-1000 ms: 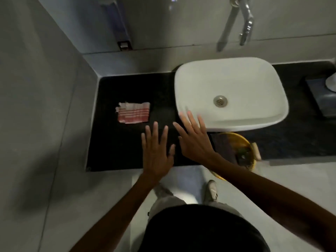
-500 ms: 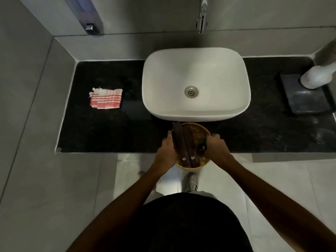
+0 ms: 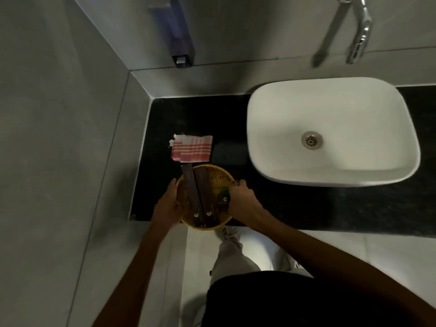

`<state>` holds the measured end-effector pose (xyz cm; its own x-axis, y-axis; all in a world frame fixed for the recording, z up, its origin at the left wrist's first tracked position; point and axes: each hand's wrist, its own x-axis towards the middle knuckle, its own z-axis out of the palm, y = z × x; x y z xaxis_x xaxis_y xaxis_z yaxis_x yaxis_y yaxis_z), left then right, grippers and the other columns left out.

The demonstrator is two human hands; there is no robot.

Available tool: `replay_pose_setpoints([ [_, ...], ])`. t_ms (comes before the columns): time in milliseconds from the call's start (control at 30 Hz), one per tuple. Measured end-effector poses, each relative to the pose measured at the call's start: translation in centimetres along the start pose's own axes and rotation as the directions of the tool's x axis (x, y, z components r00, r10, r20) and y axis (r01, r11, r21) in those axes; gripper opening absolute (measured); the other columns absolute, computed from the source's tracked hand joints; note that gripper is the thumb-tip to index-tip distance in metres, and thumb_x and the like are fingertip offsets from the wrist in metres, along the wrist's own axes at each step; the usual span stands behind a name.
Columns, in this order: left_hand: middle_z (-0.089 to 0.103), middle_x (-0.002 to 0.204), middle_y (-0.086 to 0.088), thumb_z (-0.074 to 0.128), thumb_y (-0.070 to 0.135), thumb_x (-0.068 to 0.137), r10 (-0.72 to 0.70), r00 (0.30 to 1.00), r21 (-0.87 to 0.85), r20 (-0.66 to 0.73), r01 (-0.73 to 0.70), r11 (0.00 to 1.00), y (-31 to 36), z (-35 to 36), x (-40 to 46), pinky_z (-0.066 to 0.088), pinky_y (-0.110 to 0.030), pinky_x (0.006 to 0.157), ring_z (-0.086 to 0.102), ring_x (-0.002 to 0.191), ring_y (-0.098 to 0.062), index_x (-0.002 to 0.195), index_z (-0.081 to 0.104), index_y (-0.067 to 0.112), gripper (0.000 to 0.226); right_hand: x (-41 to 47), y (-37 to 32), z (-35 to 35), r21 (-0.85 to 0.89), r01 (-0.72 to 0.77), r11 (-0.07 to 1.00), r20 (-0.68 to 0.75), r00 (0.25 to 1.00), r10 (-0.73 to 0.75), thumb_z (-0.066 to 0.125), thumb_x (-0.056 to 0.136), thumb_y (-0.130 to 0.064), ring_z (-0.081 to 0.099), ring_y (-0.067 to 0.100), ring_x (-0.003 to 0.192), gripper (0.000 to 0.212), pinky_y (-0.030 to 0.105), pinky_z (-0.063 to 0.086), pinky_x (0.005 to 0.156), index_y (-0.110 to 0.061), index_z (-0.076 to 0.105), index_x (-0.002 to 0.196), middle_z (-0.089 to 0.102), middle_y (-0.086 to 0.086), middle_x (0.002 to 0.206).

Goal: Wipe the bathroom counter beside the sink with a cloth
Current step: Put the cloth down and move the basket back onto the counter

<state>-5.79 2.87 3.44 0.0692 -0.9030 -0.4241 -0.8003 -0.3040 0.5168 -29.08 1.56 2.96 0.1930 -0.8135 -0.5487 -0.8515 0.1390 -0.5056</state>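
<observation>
A folded red-and-white striped cloth (image 3: 191, 147) lies on the black counter (image 3: 295, 204) to the left of the white sink (image 3: 330, 109). Just in front of the cloth sits a round yellow woven basket (image 3: 220, 179) with two long dark packets and a small dark bottle in it, over the counter's front left part. My left hand (image 3: 166, 207) grips the basket's left rim. My right hand (image 3: 243, 201) grips its right rim. Neither hand touches the cloth.
A chrome tap (image 3: 358, 31) hangs over the sink from the back wall. A dark soap dispenser (image 3: 180, 38) is fixed to the wall at the back left. Grey tiled walls close in the counter's left end. My legs and shoes stand below the counter edge.
Both hands went from hovering open over the counter to gripping the basket in front of the sink. They have since carried it left, close to the cloth.
</observation>
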Motion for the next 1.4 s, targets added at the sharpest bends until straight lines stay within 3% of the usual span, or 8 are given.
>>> replay_pose_setpoints([
  [200,0.06,0.146,-0.005,0.062,0.022,0.097,0.014,0.992,-0.083,0.125,-0.004,0.997,-4.9,-2.7,5.3,0.047,-0.034,0.096,0.06,0.131,-0.029,0.158,0.028,0.024,0.07,4.1,-5.0,1.1,-0.024,-0.141,0.99,0.112,0.983,0.143,0.073,0.09,-0.017,0.064,0.039,0.116,0.059,0.043,0.059,0.1,-0.006,0.049,0.142,0.041,0.018,0.142],
  [367,0.021,0.172,-0.005,0.059,0.037,0.1,-0.145,0.986,-0.159,0.087,0.158,0.975,-6.5,-2.5,8.0,0.035,-0.057,0.121,0.028,0.156,-0.03,0.164,0.011,0.029,0.081,6.3,-4.8,-0.8,-0.028,-0.122,0.992,-0.029,0.992,0.121,0.063,0.092,-0.039,0.061,0.032,0.116,0.045,0.044,0.057,0.093,-0.017,0.06,0.13,0.051,0.011,0.134],
  [467,0.034,0.165,-0.011,0.055,0.047,0.101,-0.202,0.977,-0.256,-0.071,0.177,0.95,-5.0,-4.0,11.5,0.039,-0.048,0.118,0.039,0.15,-0.031,0.161,0.026,0.023,0.071,9.4,-6.0,-3.1,0.236,-0.147,0.96,-0.204,0.959,0.197,0.062,0.094,-0.039,0.058,0.022,0.107,0.038,0.037,0.051,0.091,-0.015,0.061,0.123,0.057,0.006,0.123],
  [633,0.06,0.143,-0.017,0.077,0.035,0.089,-0.248,0.967,-0.334,0.057,0.252,0.908,0.4,-5.6,19.3,0.054,-0.05,0.106,0.06,0.13,-0.035,0.145,0.048,0.004,0.07,16.2,-8.9,-5.1,0.537,-0.314,0.783,-0.012,0.925,0.379,0.065,0.099,-0.032,0.071,0.03,0.094,0.036,0.04,0.058,0.081,0.004,0.068,0.103,0.072,0.018,0.106],
  [767,0.058,0.143,-0.022,0.091,0.025,0.074,-0.294,0.951,-0.186,0.093,0.307,0.933,3.2,-4.6,21.8,0.056,-0.05,0.101,0.059,0.129,-0.039,0.146,0.041,-0.003,0.092,17.9,-10.7,-4.8,0.466,-0.324,0.823,-0.037,0.923,0.384,0.062,0.101,-0.037,0.069,0.032,0.12,0.047,0.038,0.057,0.102,0.001,0.064,0.129,0.07,0.018,0.129],
  [900,0.065,0.135,-0.026,0.076,0.006,0.088,-0.304,0.946,-0.37,0.115,0.325,0.871,4.0,-3.2,22.5,0.058,-0.053,0.098,0.066,0.119,-0.041,0.135,0.059,-0.006,0.051,18.7,-11.1,-5.1,0.521,-0.29,0.803,-0.062,0.925,0.375,0.06,0.102,-0.035,0.069,0.03,0.122,0.043,0.04,0.056,0.104,-0.002,0.066,0.13,0.07,0.017,0.13],
  [1133,0.07,0.128,-0.022,0.062,0.002,0.096,-0.168,0.967,-0.658,0.192,0.254,0.709,8.5,-5.7,20.1,0.057,-0.047,0.099,0.069,0.114,-0.037,0.134,0.064,0.004,0.038,14.7,-7.4,-11.2,0.731,-0.107,0.674,-0.097,0.961,0.258,0.068,0.088,-0.016,0.076,0.025,0.1,0.015,0.045,0.062,0.094,-0.016,0.074,0.102,0.079,0.007,0.106],
  [1400,0.073,0.126,-0.01,0.057,-0.007,0.096,0.096,0.94,-0.776,0.327,0.209,0.595,24.7,1.8,10.2,0.061,-0.041,0.093,0.072,0.112,-0.026,0.138,0.059,0.012,0.046,1.3,7.8,-20.6,0.762,0.067,0.644,-0.294,0.922,0.252,0.067,0.084,0.001,0.076,0.007,0.085,0.043,0.024,0.066,0.067,-0.037,0.059,0.102,0.073,-0.011,0.091],
])
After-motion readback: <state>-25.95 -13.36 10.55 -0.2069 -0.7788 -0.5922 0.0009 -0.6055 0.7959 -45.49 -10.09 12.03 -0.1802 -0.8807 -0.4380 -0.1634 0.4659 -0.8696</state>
